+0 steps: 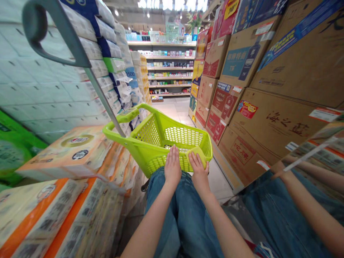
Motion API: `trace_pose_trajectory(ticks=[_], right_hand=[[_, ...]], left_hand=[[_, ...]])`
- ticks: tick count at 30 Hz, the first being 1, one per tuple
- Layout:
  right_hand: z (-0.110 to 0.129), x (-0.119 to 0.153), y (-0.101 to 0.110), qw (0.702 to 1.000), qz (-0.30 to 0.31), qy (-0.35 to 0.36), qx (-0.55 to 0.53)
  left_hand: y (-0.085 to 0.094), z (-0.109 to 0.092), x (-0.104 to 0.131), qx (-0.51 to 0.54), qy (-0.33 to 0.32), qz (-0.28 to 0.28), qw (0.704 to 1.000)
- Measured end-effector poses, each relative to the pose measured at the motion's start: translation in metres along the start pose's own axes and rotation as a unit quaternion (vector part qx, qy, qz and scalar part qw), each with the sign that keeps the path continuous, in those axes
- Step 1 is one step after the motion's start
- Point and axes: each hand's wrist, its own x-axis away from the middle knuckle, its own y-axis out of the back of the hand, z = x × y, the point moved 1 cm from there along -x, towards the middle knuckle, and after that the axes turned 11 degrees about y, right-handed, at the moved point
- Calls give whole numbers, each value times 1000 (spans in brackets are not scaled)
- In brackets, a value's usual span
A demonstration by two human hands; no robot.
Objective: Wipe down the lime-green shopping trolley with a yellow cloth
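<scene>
A lime-green shopping basket cart (pixel 141 147) with perforated walls stands at my knees. My left hand (pixel 172 167) lies flat against its near side, fingers stretched out and side by side, with nothing in it. Under the fingers of my right hand (pixel 200 173) is a yellow cloth (pixel 198 149), pressed at the basket's near right rim; its thumb is bent along the cloth's edge. From the basket's left end a metal pole rises to a grey loop handle (pixel 64 36).
Stacked tissue packs (pixel 67 215) crowd the left side. Tall stacks of cardboard cartons (pixel 282 125) line the right. A reflective panel (pixel 309 172) at lower right mirrors an arm and jeans. Product shelves (pixel 172 68) stand at the aisle's far end, beyond pale floor tiles (pixel 178 107).
</scene>
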Motion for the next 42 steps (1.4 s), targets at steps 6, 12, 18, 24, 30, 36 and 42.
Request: trace_pose_trajectory(ticks=[6, 12, 18, 24, 30, 36, 42], right_hand=[[-43, 23, 11, 992, -38, -117, -37], [-6, -11, 7, 993, -6, -117, -1], [38, -37, 1, 999, 39, -4, -9], [-15, 0, 7, 1000, -5, -18, -12], [-52, 23, 8, 993, -49, -102, -12], [17, -15, 2, 998, 12, -58, 10], [37, -26, -1, 1000, 16, 18, -16]], left_hand=[[-2, -2, -1, 25, 4, -9, 1000], [-2, -1, -2, 27, 10, -16, 999], [-4, 0, -1, 8, -5, -7, 1000], [-1, -4, -1, 21, 12, -15, 1000], [2, -3, -2, 35, 10, -15, 999], [0, 0, -2, 23, 2, -10, 1000], [-1, 0, -1, 10, -5, -5, 1000]])
